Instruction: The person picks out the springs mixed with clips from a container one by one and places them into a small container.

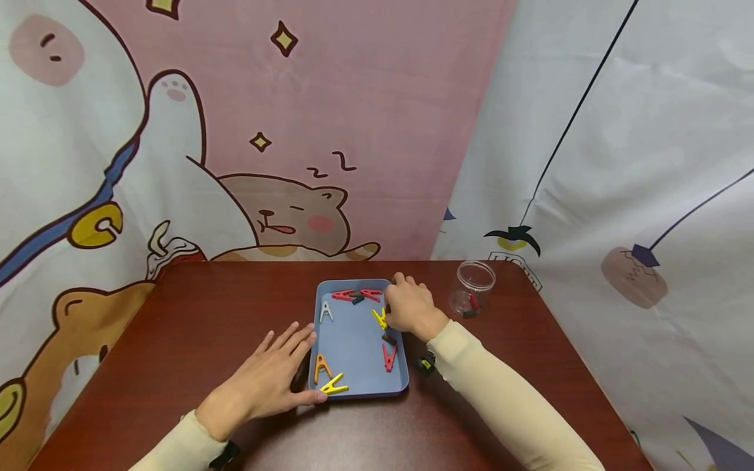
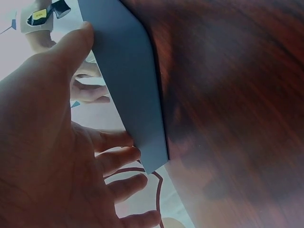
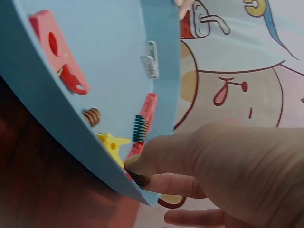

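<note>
A shallow blue tray lies on the table with small spring clips and ribbed coils along its sides. My left hand rests against the tray's left side, fingers spread, thumb at the near edge. At the far right corner, my right hand reaches inside; thumb and finger pinch a dark ribbed coil. Close by is a yellow clip. A brown coil and a red clip lie nearer. Other clips are white, orange and yellow.
Right of the tray stands a clear jar with a red piece and a dark piece in it. Two red clips, one of them the left red clip, lie along the far side with a dark green coil. A printed cloth hangs behind the brown table.
</note>
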Demonstrator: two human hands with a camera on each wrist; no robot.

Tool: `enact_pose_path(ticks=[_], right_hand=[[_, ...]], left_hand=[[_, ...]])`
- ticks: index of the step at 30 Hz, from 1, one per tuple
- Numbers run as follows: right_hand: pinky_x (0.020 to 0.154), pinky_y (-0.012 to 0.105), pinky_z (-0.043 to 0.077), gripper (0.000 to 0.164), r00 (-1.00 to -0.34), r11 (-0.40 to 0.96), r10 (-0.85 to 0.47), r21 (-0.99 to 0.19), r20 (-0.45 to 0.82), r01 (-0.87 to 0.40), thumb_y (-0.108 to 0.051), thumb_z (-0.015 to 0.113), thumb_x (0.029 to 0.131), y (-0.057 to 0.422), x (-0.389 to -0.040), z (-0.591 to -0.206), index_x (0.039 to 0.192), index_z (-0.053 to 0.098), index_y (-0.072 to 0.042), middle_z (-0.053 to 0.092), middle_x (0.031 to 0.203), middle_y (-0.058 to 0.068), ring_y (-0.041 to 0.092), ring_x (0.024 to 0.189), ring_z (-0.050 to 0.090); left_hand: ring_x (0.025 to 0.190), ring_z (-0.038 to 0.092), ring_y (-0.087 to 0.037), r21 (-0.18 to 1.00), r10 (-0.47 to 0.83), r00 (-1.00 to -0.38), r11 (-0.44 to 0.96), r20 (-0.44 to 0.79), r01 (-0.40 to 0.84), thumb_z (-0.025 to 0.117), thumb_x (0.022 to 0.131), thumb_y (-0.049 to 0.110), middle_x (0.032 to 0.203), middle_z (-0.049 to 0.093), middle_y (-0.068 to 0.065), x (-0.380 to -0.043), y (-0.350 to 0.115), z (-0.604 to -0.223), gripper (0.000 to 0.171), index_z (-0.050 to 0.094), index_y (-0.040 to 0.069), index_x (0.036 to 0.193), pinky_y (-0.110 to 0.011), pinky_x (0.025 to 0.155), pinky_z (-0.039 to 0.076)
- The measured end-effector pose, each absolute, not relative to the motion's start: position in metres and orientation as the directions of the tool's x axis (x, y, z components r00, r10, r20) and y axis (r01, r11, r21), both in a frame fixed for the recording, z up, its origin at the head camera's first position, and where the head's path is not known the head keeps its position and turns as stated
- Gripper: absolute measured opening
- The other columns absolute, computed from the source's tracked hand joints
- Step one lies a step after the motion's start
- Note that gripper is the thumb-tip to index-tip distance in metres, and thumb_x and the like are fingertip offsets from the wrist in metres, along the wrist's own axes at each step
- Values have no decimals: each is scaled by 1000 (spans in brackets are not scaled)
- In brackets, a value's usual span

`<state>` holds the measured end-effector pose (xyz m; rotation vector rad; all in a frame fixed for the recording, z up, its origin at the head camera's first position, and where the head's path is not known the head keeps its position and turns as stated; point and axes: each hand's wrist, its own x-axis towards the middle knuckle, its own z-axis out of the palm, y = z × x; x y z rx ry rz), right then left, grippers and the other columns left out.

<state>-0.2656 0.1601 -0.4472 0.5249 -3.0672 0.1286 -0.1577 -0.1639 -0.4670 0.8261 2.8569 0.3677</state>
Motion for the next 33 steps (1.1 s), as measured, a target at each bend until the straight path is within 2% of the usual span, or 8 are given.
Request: enact_pose_path(ticks=[3,8,12,21,33], right_hand=[[74,47,56,6,-934,932,-344,-90,92,-352,-20,92,92,164,-262,-441,95,90,-16,73,145,19,37,114,70],[85,54,61,6,-930,927,-337,-119,144,-355,-22,90,94,173,-259,-436,94,86,-17,74,146,16,39,126,71],[92,56,59,14,-932,926,-322,-151,167,-347,-25,90,94,186,-256,-432,104,87,-15,74,147,15,39,129,70],[94,60,60,24,-928,921,-278,-204,250,-331,-27,93,95,217,-253,-418,112,88,-10,74,144,19,43,128,70],[98,67,63,24,-920,927,-237,-210,312,-310,-26,88,99,249,-255,-410,115,89,-8,75,138,22,48,127,71]], left_hand=[[180,31,-46,270,538,-840,820,-68,504,72,97,89,192,36,-13,-157,-165,-468,121,44,4,179,-82,138,29],[180,31,-45,272,534,-843,823,-69,499,73,97,88,192,36,-12,-156,-166,-469,121,44,5,179,-82,138,29],[180,31,-46,277,540,-839,819,-72,503,73,97,88,192,36,-13,-157,-167,-469,121,44,4,179,-82,138,29],[179,33,-46,259,541,-839,819,-53,512,71,98,89,191,37,-14,-159,-166,-467,120,45,4,178,-81,138,31],[179,32,-46,269,537,-841,821,-64,503,71,98,89,192,36,-13,-158,-166,-470,121,44,4,179,-81,139,30]])
